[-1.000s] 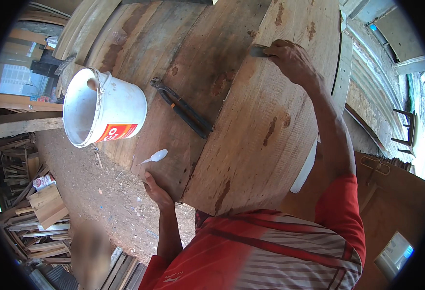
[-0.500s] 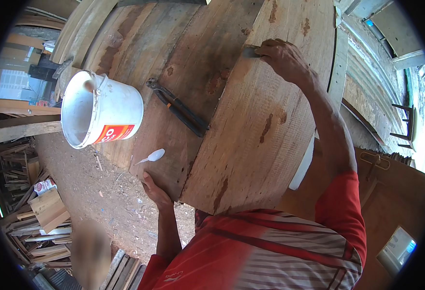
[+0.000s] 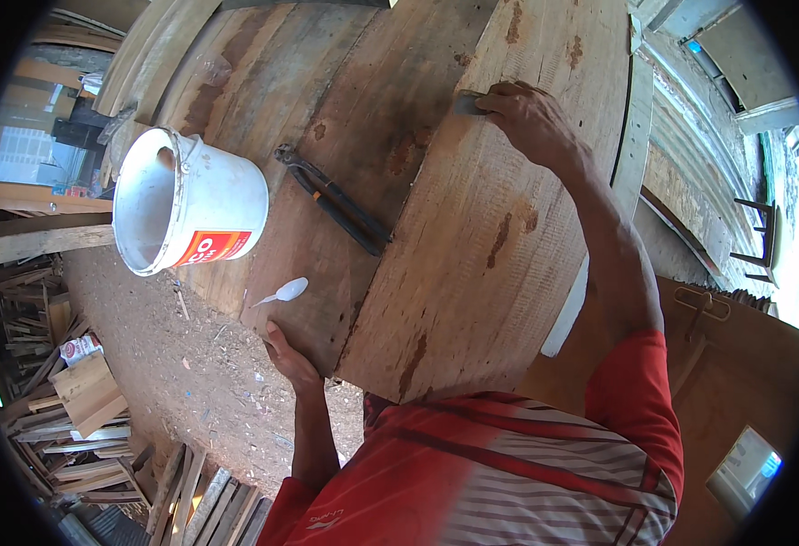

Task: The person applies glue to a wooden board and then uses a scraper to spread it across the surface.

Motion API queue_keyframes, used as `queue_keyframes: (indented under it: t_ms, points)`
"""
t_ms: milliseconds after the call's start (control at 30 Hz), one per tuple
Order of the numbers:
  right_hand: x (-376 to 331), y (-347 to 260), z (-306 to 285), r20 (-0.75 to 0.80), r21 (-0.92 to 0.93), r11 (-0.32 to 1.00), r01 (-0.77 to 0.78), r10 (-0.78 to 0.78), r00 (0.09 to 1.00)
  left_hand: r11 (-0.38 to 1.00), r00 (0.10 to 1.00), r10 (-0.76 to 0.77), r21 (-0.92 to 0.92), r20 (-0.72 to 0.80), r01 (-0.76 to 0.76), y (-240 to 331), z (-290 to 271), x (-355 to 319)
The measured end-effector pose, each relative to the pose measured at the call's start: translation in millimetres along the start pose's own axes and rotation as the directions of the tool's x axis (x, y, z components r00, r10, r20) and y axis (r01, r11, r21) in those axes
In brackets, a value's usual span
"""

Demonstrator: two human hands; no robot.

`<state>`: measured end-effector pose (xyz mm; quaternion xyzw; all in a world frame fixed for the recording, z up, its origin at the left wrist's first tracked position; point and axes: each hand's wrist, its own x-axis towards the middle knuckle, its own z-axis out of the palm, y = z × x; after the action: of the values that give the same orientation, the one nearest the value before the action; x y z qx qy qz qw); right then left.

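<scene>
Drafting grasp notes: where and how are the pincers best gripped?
Probably by the dark handles, from above and the near side. The pincers lie flat, their handles slanting toward the wearer and the head pointing away, near the bucket. The handles are long and close together, so one grip likely spans both.

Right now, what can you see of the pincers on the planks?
The pincers look metal, with a rounded head and two long dark handles, partly orange. They lie slantwise on the brown planks, head nearest the bucket, handle ends beside the paler board; contact there is unclear. Nothing holds them.
</scene>
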<state>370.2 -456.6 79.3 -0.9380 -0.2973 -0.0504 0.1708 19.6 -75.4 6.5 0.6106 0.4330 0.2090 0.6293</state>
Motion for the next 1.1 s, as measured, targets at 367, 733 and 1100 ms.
queue_keyframes:
  t_ms: [367,733,1100]
  points:
    - [13.2,-2.1,-3.1,0.036,-0.004,0.998,0.058,-0.058,0.998,1.0,0.999,-0.018,0.02,-0.039,0.018,2.7,-3.4,-1.9]
    - [8.7,11.8,12.2,-0.119,-0.123,0.988,0.092,-0.106,0.987,1.0,1.0,-0.017,0.01,-0.014,0.017,-9.9,-7.1,-0.6]
    - [7.1,11.3,4.9,-0.084,-0.066,0.993,0.098,-0.103,0.991,1.0,1.0,-0.004,0.018,-0.004,0.004,-3.8,-3.1,-1.2]
